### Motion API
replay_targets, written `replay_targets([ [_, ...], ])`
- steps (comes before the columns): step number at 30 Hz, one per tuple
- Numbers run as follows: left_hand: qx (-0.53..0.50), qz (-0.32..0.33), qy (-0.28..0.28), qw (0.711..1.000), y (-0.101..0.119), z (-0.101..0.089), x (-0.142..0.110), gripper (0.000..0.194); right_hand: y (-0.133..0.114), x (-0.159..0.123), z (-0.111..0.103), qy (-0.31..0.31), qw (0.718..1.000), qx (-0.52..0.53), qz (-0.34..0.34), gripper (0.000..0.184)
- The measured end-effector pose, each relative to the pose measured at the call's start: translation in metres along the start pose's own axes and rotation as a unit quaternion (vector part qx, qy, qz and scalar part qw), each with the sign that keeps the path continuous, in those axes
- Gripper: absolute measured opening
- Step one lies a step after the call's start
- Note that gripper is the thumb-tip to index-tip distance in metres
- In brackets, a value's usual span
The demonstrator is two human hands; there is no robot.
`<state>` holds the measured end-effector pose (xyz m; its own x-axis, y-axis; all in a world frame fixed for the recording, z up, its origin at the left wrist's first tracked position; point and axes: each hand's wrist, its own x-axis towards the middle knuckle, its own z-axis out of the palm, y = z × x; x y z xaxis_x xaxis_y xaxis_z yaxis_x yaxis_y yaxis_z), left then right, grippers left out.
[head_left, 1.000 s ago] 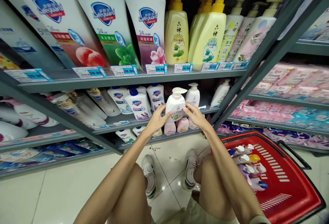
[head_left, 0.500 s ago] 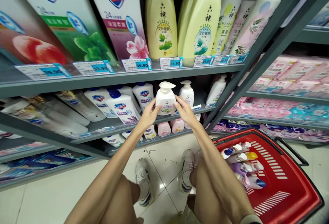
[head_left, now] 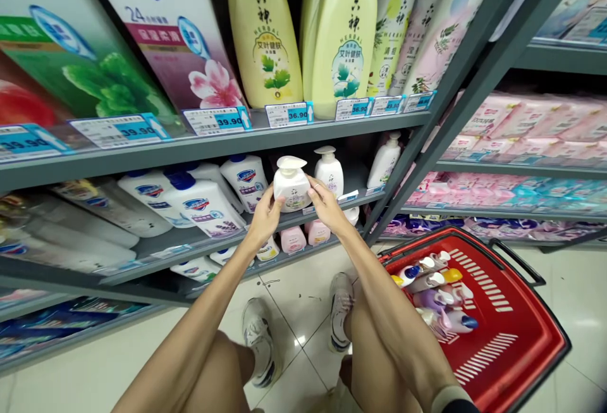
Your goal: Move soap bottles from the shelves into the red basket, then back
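Note:
Between my two hands I hold a white pump bottle [head_left: 291,186] upright, in front of the middle shelf. My left hand [head_left: 266,212] grips its left side, thumb toward the front. On its right side my right hand [head_left: 325,201] is closed with the fingertips pressed to the bottle. Just behind my right hand stands another white pump bottle [head_left: 329,169] on the shelf. To the left are white Safeguard bottles [head_left: 206,204] with blue caps. One more pump bottle [head_left: 385,160] stands farther right on the same shelf.
A red shopping basket [head_left: 493,362] with several bottles stands on the floor at my right. Above, the upper shelf edge [head_left: 213,142] carries price tags and large yellow bottles [head_left: 344,40]. Pink packs [head_left: 535,122] fill the shelves at right. Pink bottles [head_left: 293,239] stand lower down.
The view has shifted slightly to the right, so the shelves and basket appear farther left. Both hands still hold the white pump bottle at about the same place before the shelf.

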<state>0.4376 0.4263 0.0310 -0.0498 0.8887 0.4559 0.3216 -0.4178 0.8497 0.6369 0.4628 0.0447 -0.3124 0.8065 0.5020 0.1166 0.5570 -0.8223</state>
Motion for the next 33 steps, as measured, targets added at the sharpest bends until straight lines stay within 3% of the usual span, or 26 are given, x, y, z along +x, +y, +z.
replay_targets([
  [4, 0.010, -0.007, -0.002, 1.000, -0.006, 0.002, -0.001, 0.062, 0.002, -0.002, 0.007, 0.011, 0.998, -0.060, 0.035, 0.055],
  [9, -0.013, -0.028, -0.008, 0.999, -0.012, 0.006, -0.002, 0.066, 0.004, -0.008, 0.019, 0.021, 0.988, -0.103, 0.115, 0.060],
  [20, -0.065, -0.117, -0.039, 0.990, -0.023, 0.005, 0.009, 0.067, -0.004, -0.018, 0.038, 0.045, 0.978, -0.184, 0.086, 0.069],
  [25, -0.121, -0.131, -0.040, 0.983, -0.027, 0.003, 0.005, 0.073, -0.013, -0.019, 0.019, 0.112, 0.967, -0.219, 0.061, 0.050],
  [28, -0.122, -0.135, -0.045, 0.982, -0.033, -0.001, 0.003, 0.073, -0.008, -0.020, 0.003, 0.143, 0.960, -0.223, 0.094, 0.041],
  [33, -0.118, -0.123, -0.053, 0.984, -0.039, -0.004, 0.002, 0.072, 0.007, -0.025, -0.012, 0.130, 0.947, -0.243, 0.166, 0.036],
])
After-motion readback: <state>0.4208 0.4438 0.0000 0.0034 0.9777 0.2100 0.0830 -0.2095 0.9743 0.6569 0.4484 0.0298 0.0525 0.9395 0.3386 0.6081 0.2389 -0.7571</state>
